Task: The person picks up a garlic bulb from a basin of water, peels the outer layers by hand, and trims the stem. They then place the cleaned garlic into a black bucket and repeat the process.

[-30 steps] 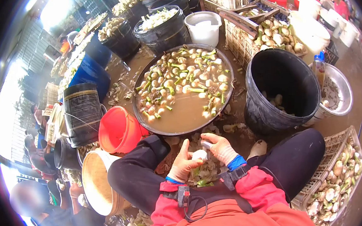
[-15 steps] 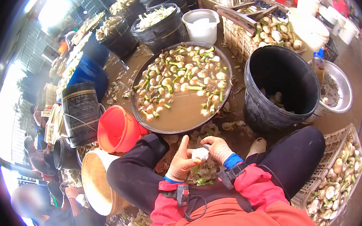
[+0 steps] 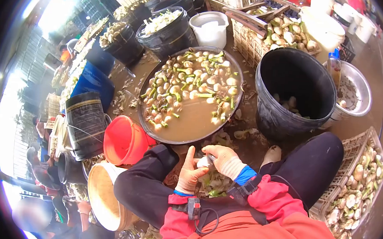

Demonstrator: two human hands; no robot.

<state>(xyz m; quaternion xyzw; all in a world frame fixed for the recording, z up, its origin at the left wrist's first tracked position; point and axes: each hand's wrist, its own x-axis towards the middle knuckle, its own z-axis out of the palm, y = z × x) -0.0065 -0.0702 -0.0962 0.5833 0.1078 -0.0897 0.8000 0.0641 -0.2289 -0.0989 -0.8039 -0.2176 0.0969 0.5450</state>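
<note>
My left hand [image 3: 190, 174], gloved, holds a small white bulb [image 3: 203, 162] between my knees. My right hand [image 3: 224, 160], also gloved, is closed over the bulb from the right and seems to grip a small knife, mostly hidden by the fingers. Under both hands lies a heap of white and green peelings [image 3: 211, 185]. Just ahead sits a wide round basin [image 3: 155, 132] of muddy water with several floating bulbs and green stems.
A black bucket [image 3: 266, 119] with a few peeled bulbs stands to the right, a metal bowl [image 3: 365, 93] beyond it. An orange bucket [image 3: 122, 141] and a tan tub [image 3: 101, 197] lie left. Crates of bulbs [image 3: 353, 199] are right and behind. People sit at lower left.
Both hands have stayed together on the bulb, shifting slightly left and toward me while turning it. The view has tilted a little.
</note>
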